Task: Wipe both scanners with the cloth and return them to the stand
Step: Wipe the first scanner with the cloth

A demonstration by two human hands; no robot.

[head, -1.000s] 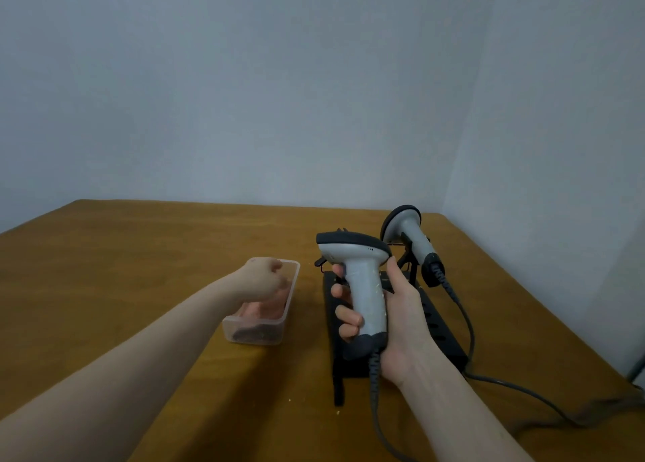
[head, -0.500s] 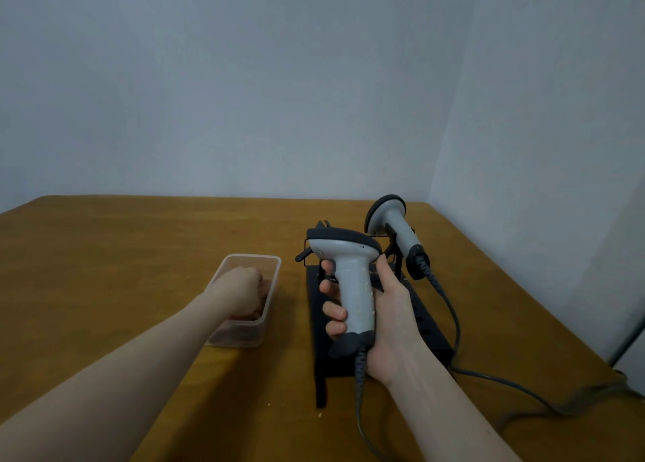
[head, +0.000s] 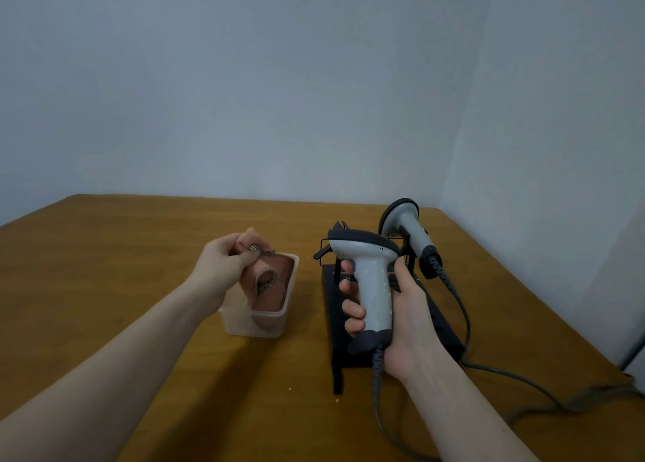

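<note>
My right hand [head: 406, 318] grips a grey scanner [head: 370, 280] by its handle and holds it upright above the black stand [head: 436, 325]. A second grey scanner [head: 406, 229] rests tilted on the stand's wire holder behind it. My left hand [head: 223, 262] pinches a brownish-pink cloth [head: 268, 283] by its top edge, which hangs partly out of a clear plastic container [head: 260, 322] to the left of the stand.
The wooden table [head: 104, 269] meets grey walls at the back and right. Dark scanner cables [head: 506, 378] trail from the stand across the table toward the right edge. A few crumbs lie near the stand's front foot.
My left hand was down inside the container; it has risen, pulling the cloth up and partly out. The right hand keeps the scanner upright in about the same place.
</note>
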